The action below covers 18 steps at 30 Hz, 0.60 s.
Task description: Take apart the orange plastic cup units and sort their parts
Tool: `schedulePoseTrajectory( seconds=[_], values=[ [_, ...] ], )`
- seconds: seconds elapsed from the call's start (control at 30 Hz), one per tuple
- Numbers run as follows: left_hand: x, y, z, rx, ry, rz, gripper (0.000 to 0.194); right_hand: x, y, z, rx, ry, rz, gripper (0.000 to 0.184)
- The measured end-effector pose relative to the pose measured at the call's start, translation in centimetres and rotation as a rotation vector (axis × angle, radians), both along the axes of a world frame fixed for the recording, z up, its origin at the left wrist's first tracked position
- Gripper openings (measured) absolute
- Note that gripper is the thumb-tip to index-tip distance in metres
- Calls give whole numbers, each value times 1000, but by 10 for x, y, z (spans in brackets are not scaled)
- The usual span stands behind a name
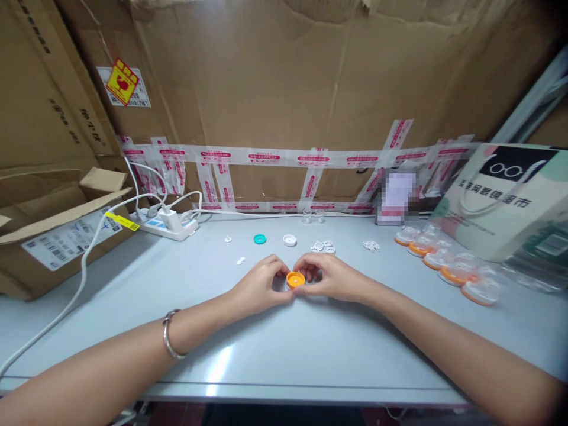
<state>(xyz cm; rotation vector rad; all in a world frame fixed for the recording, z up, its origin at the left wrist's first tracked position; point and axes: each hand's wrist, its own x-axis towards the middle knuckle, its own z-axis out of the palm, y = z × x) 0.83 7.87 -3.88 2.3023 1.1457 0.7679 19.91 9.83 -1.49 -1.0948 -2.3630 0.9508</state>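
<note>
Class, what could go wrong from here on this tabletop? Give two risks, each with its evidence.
1. The orange round piece, held at the fingertips by the left hand and right hand, could slip if either shifts.
2. The loose white pieces just beyond the right hand might scatter if it brushes them.

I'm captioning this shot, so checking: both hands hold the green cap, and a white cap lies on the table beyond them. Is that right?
No: the head view shows the left hand and right hand holding an orange cap, not the green cap. A white cap does lie on the table beyond them.
</note>
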Motion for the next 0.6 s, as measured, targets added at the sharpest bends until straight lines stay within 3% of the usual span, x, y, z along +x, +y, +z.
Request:
schedulePoseTrajectory(
  seconds=[0.2,0.33,0.6],
  values=[
    [-2,0,-1,-15,-34,-11,21,6,7,4,-43,95,-109,33],
    [-3,0,-2,-37,-41,-16,20,9,17,1,106,62,-264,32],
    [-4,-1,-2,-37,-32,-16,19,-6,29,-17,393,-85,-307,20]
  ],
)
